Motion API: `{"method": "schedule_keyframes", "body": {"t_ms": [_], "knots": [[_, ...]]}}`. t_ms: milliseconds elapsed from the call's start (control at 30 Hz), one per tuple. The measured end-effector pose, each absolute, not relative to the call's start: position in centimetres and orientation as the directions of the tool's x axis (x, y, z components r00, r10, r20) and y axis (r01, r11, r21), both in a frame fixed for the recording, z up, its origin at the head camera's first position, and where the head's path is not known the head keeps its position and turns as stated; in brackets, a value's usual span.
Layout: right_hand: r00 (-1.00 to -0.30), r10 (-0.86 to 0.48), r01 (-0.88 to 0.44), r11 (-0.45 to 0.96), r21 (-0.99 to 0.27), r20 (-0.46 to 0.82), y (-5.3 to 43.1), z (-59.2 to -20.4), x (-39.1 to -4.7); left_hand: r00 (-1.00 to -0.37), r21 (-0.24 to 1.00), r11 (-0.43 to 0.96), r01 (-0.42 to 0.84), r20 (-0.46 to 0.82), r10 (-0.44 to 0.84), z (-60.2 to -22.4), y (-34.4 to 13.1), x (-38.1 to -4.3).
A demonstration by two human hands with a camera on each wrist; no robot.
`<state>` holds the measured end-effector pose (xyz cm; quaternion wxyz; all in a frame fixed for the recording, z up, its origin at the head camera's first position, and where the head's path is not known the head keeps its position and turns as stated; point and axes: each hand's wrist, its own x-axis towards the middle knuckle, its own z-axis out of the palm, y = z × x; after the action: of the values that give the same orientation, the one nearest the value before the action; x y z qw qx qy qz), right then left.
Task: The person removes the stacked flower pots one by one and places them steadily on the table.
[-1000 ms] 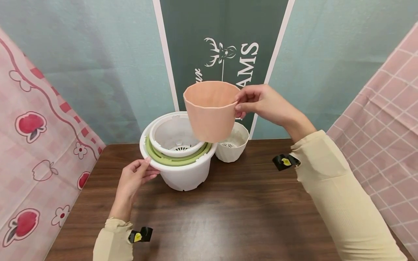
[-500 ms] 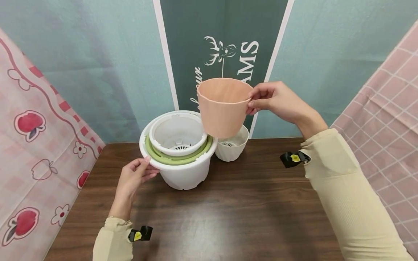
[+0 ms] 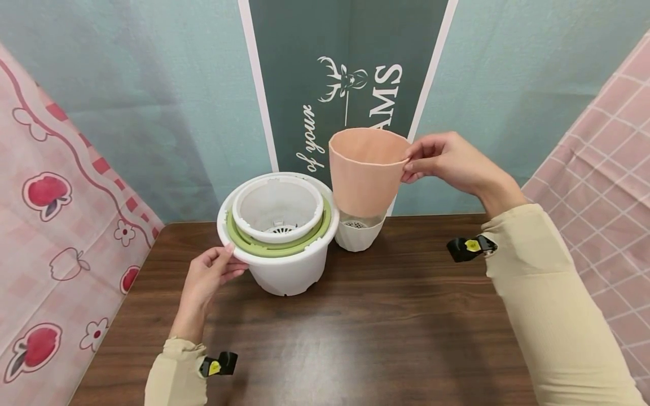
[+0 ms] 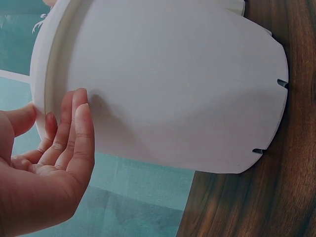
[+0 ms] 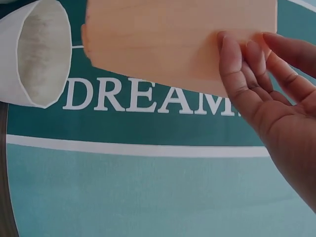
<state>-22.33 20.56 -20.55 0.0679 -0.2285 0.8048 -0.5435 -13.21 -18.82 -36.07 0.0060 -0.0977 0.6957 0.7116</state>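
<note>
My right hand (image 3: 452,163) pinches the rim of a peach-coloured faceted flower pot (image 3: 367,183) and holds it in the air. In the head view the pot overlaps a smaller white faceted pot (image 3: 358,238), which stands on the table with drain holes in its bottom. The right wrist view shows this white pot (image 5: 34,54) apart from the peach pot (image 5: 158,44). With thumb and fingers, my left hand (image 3: 209,276) grips the rim of a large white pot (image 3: 289,276). Nested inside that are a green pot (image 3: 278,251) and a white pot with a slotted bottom (image 3: 276,203).
The dark wooden table (image 3: 325,349) reaches back to a teal and green curtain (image 3: 167,113) with white lettering and a deer head. Pink curtains (image 3: 66,237) hang at the left and right sides.
My right hand has carried the peach pot to the right, from partly over the nested pots to over the small white pot, lowering it slightly at the end. The left hand stays put.
</note>
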Motion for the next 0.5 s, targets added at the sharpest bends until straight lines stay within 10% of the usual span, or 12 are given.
{"method": "schedule_keyframes", "body": {"t_ms": [500], "knots": [[-0.902, -0.421, -0.220, 0.254, -0.942, 0.097, 23.9, -21.3, -22.2, -0.979, 0.988, -0.035, -0.147, -0.151, -0.137, -36.1, -18.8, -13.2]]}}
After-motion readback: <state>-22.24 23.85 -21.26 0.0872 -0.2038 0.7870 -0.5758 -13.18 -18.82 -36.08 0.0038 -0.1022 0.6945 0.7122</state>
